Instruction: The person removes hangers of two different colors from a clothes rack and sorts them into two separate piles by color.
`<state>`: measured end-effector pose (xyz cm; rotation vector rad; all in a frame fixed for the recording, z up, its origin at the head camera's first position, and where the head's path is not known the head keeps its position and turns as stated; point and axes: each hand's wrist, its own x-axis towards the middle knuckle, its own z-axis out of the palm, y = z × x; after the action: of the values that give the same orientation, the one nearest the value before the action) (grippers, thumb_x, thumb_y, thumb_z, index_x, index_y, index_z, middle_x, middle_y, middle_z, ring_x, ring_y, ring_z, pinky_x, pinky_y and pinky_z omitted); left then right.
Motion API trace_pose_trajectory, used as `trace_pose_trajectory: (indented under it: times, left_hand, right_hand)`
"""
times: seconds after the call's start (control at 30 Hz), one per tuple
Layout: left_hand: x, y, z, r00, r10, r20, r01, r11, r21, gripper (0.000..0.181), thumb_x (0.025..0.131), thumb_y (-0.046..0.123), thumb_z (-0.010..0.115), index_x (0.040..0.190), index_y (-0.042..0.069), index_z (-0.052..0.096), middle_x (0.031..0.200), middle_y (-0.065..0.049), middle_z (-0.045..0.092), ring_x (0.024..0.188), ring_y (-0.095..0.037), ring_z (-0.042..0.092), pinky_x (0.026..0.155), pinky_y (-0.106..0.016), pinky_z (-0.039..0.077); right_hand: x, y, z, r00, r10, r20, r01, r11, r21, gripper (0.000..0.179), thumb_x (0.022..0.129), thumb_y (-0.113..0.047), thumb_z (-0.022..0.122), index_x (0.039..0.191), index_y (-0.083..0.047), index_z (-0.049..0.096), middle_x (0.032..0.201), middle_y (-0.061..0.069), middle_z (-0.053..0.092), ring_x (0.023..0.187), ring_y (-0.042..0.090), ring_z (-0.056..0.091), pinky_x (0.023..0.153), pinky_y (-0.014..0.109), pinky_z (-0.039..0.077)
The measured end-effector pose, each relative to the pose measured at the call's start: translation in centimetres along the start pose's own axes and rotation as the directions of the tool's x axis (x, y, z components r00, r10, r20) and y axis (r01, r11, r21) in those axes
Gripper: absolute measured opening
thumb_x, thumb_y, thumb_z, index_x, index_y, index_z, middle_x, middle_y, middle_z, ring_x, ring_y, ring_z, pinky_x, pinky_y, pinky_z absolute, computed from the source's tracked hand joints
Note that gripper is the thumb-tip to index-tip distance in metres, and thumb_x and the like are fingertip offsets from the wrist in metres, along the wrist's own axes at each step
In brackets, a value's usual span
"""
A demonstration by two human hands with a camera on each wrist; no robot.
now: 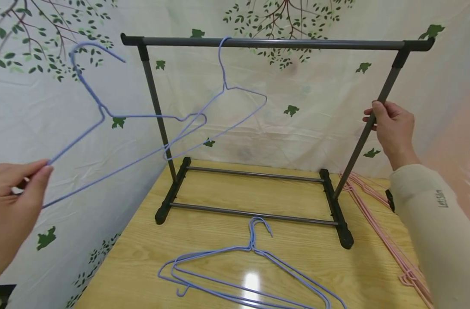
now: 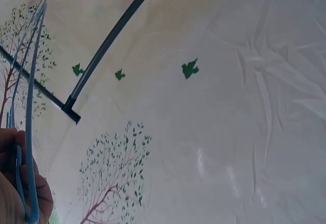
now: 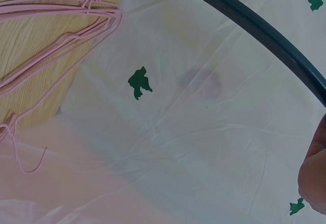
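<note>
My left hand (image 1: pixel 20 201) pinches one end of a blue clothes hanger (image 1: pixel 138 116) between thumb and fingers, left of the rack, its hook up in the air. In the left wrist view the same hanger (image 2: pixel 31 132) runs up from the fingers. My right hand (image 1: pixel 395 126) grips the right post of a dark metal clothes rack (image 1: pixel 273 43). A second blue hanger (image 1: pixel 223 71) hangs by its hook from the top bar, left of the middle. In the right wrist view only part of the right hand (image 3: pixel 313 175) shows, at the post (image 3: pixel 254 23).
Several blue hangers (image 1: pixel 219 249) lie stacked on the wooden table (image 1: pixel 134 257) in front of the rack. Pink hangers (image 1: pixel 378 227) lie at the table's right, partly behind the right sleeve (image 1: pixel 432 214). A patterned cloth (image 1: pixel 316 94) hangs behind the rack.
</note>
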<state>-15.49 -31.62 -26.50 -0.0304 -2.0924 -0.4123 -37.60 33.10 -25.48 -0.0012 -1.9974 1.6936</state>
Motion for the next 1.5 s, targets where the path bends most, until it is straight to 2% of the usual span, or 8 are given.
trace_pose_trajectory:
  times: [0.1,0.23,0.37,0.47,0.63,0.87,1.2,1.5]
  left_hand:
    - [-0.1,0.4,1.6,0.992,0.107,0.073,-0.109,0.994,0.013,0.018,0.089,0.001,0.072,0.103,-0.010,0.073,0.080,-0.021,0.066,0.074,0.011,0.036,0.055,-0.011,0.027]
    - [-0.8,-0.6,4.5,0.972,0.214,0.102,-0.204,0.974,-0.094,0.016,0.079,-0.004,0.078,0.095,-0.006,0.077,0.073,-0.016,0.069,0.066,0.017,0.036,0.048,-0.014,0.029]
    - [-1.9,-1.2,7.2,0.963,0.147,0.228,-0.094,0.969,-0.228,0.013,0.084,-0.002,0.076,0.096,-0.005,0.077,0.076,-0.014,0.072,0.058,0.012,0.044,0.044,-0.016,0.031]
    - [-2.7,-1.3,9.2,0.928,0.082,0.364,0.012,0.968,-0.249,0.012,0.090,0.004,0.072,0.098,-0.003,0.076,0.077,-0.012,0.072,0.058,0.004,0.053,0.045,-0.018,0.036]
    - [-4.0,-1.5,12.4,0.824,0.047,0.565,0.146,0.945,-0.292,0.016,0.095,0.012,0.068,0.101,-0.001,0.077,0.077,-0.003,0.071,0.066,-0.007,0.061,0.053,-0.024,0.044]
    - [-6.4,0.3,16.4,0.630,0.071,0.774,0.325,0.880,-0.346,0.019,0.098,0.014,0.064,0.105,-0.001,0.075,0.082,-0.001,0.070,0.073,-0.017,0.063,0.062,-0.030,0.050]
    - [-9.7,4.5,19.8,0.490,0.249,0.835,0.444,0.754,-0.485,0.021,0.098,0.015,0.063,0.105,-0.001,0.075,0.079,-0.005,0.068,0.072,-0.025,0.060,0.060,-0.031,0.050]
    - [-12.7,7.5,20.9,0.374,0.271,0.887,0.587,0.672,-0.452,0.020,0.096,0.012,0.066,0.099,-0.006,0.074,0.074,-0.004,0.067,0.067,-0.018,0.059,0.061,-0.036,0.052]
  right_hand:
    - [-0.1,0.2,0.0,1.000,0.006,0.004,-0.006,1.000,0.005,0.039,0.096,-0.037,0.063,0.126,-0.011,0.068,0.089,-0.008,0.071,0.080,0.004,0.068,0.069,0.012,0.050]
    - [-0.1,0.2,0.0,1.000,0.008,0.001,-0.008,1.000,0.008,0.040,0.096,-0.037,0.063,0.126,-0.012,0.068,0.090,-0.008,0.071,0.081,0.005,0.068,0.069,0.012,0.051]
    - [-0.1,0.0,0.0,1.000,0.005,-0.001,-0.005,1.000,0.019,0.041,0.095,-0.037,0.064,0.127,-0.011,0.068,0.089,-0.008,0.071,0.080,0.005,0.068,0.069,0.012,0.051]
    - [-0.2,-0.1,0.0,1.000,0.003,-0.003,-0.003,1.000,0.018,0.040,0.095,-0.037,0.064,0.126,-0.011,0.068,0.088,-0.008,0.071,0.080,0.005,0.068,0.069,0.012,0.051]
    - [-0.2,-0.1,0.0,1.000,0.006,-0.007,-0.006,1.000,-0.003,0.039,0.097,-0.036,0.063,0.126,-0.011,0.068,0.088,-0.009,0.071,0.080,0.005,0.068,0.069,0.011,0.050]
    - [-0.3,0.1,0.0,1.000,-0.014,-0.015,0.014,0.999,-0.034,0.039,0.097,-0.037,0.062,0.126,-0.011,0.068,0.088,-0.010,0.071,0.079,0.004,0.068,0.069,0.011,0.050]
    - [-0.2,0.0,0.0,1.000,-0.016,-0.017,0.016,1.000,0.003,0.037,0.096,-0.035,0.064,0.124,-0.011,0.069,0.088,-0.009,0.071,0.079,0.005,0.069,0.068,0.011,0.050]
    - [-0.2,0.1,0.1,1.000,-0.016,-0.012,0.015,1.000,-0.025,0.040,0.096,-0.037,0.062,0.126,-0.011,0.068,0.088,-0.010,0.071,0.078,0.003,0.068,0.068,0.011,0.050]
